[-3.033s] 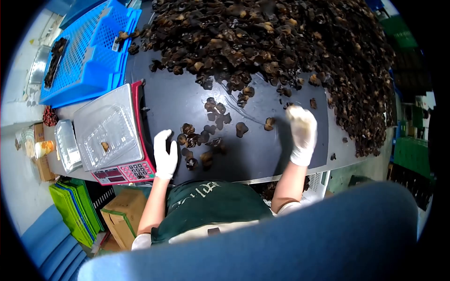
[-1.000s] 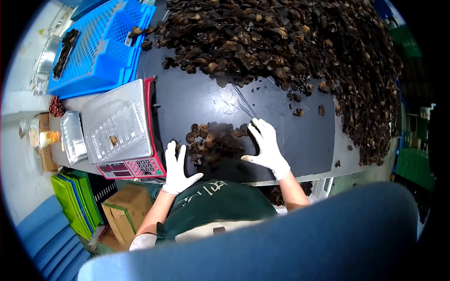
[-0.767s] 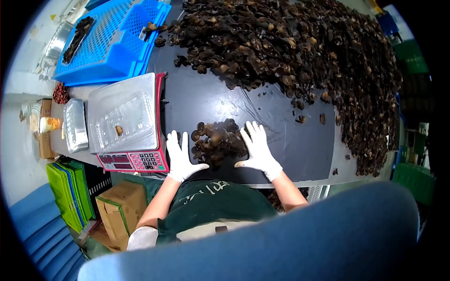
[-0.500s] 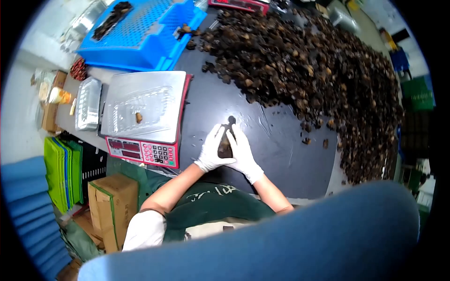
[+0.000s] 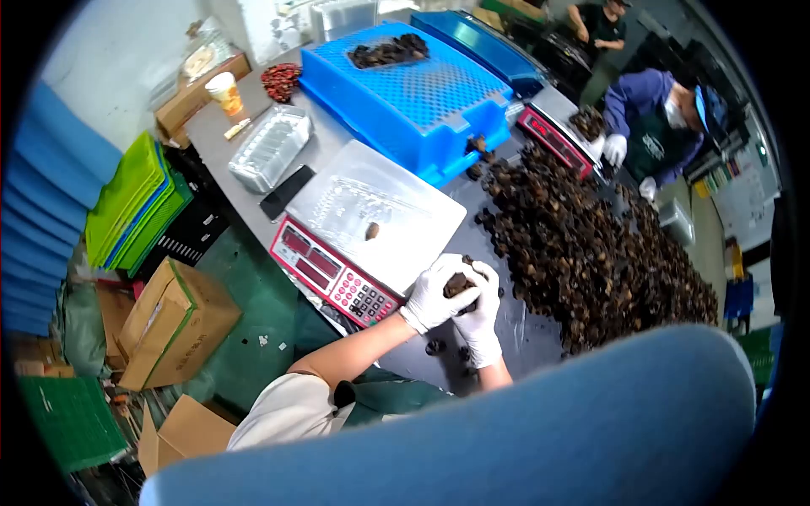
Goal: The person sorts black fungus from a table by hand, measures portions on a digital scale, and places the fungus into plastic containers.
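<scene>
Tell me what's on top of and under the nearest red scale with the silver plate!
A clear plastic tray sits on the silver metal plate of the red scale; one small brown piece shows within its outline. The scale hides whatever is right under it.

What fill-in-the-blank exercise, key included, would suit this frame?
The left hand and right hand, gloved in ____, hold a dark fungus clump between them.
The casing of the digital scale nearest the hands is ____.
The large perforated crate beyond that scale is ____.
In the picture, the paper cup stands to the ____ of the crate.

Missing words: white; red; blue; left
</scene>
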The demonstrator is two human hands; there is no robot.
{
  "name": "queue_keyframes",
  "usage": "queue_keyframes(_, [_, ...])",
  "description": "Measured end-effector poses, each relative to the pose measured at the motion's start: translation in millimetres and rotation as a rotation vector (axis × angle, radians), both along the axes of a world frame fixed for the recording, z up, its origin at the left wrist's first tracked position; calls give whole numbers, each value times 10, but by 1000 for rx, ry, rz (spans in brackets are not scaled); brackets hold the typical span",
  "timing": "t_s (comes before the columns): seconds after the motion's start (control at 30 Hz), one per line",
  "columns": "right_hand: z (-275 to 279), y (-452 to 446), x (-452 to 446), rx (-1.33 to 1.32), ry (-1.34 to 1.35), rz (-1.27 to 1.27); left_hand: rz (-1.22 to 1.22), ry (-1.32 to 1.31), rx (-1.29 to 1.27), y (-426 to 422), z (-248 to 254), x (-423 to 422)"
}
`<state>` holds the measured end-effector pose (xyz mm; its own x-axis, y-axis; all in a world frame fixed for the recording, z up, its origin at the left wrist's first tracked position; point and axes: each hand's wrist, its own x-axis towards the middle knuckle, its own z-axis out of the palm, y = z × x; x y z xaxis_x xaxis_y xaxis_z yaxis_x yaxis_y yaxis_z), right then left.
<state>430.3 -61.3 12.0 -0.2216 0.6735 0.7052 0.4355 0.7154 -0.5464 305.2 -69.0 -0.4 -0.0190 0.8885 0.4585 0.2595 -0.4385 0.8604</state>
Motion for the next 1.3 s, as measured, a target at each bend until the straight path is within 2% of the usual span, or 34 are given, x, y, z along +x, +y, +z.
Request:
queue_keyframes(0.03, [125, 105, -164, -1, -26, 26, 8, -21, -117, 33, 151, -173])
queue_keyframes(0.17, [200, 458, -800, -209, -57, 149, 136, 89, 100, 333, 432, -945])
queue_keyframes(0.2, [106, 581, -915, -183, -118, 161, 139, 163, 147, 413, 408, -1122])
queue_keyframes(0.23, [110, 664, -1038, -157, -179, 171, 94, 128, 74, 462, 415, -1264])
queue_keyframes(0.27, [133, 697, -1095, -294, -240, 208, 70, 158, 0, 516, 384, -1408])
queue_keyframes(0.3, [134, 737, -1154, -291, -236, 214, 42, 187, -74, 575, 343, -1537])
queue_keyframes(0.33, [121, 776, -1191, -350, -341, 238, 45, 191, -73, 636, 306, -1643])
queue_keyframes(0.4, [-2, 862, -1200, -408, -469, 327, 58, 801, -47, 731, 236, -1824])
queue_keyframes(0.43, [-64, 864, -1204, -451, -461, 304, 158, 799, 98, 700, 161, -1866])
queue_keyframes(0.5, [34, 808, -1155, -378, -426, 263, 114, 619, 118, 695, 304, -2035])
queue_keyframes(0.57, [144, 779, -1087, -368, -462, 220, 340, 442, 160, 672, 293, -2283])
queue_keyframes(0.63, [226, 772, -1008, -445, -368, 253, 542, 332, -24, 706, 98, -2722])
queue_keyframes(0.67, [314, 744, -959, -364, -368, 226, 623, 374, -13, 731, -18, -2972])
queue_keyframes(0.7, [307, 734, -912, -366, -367, 224, 663, 296, -110, 779, -275, -3229])
queue_keyframes(0.73, [294, 724, -861, -412, -272, 240, 677, 425, -169, 762, -383, -3407])
queue_keyframes(0.77, [284, 711, -798, -456, -177, 254, 597, 442, -272, 792, -649, -3625])
queue_keyframes(0.87, [354, 571, -564, -455, -207, 170, 412, 698, -437, 819, -896, -3764])
queue_keyframes(0.9, [352, 521, -491, -483, -177, 142, 456, 793, -428, 913, -1283, -3879])
queue_keyframes(1.0, [151, 433, -173, -517, -77, 82, 583, 933, -427, 1005, -1476, -3843])
queue_keyframes(1.1, [-115, 289, 244, -656, 16, -49, 582, 877, -527, 999, -1270, -3758])
queue_keyframes(1.23, [-479, 74, 742, -835, 125, -288, 637, 829, -491, 1019, -1276, -3716])
queue_keyframes(1.27, [-646, 21, 803, -707, 188, -293, 646, 816, -545, 1024, -1226, -3687])
queue_keyframes(1.3, [-337, -53, 742, -821, 154, -324, 647, 823, -537, 1006, -1157, -3668])
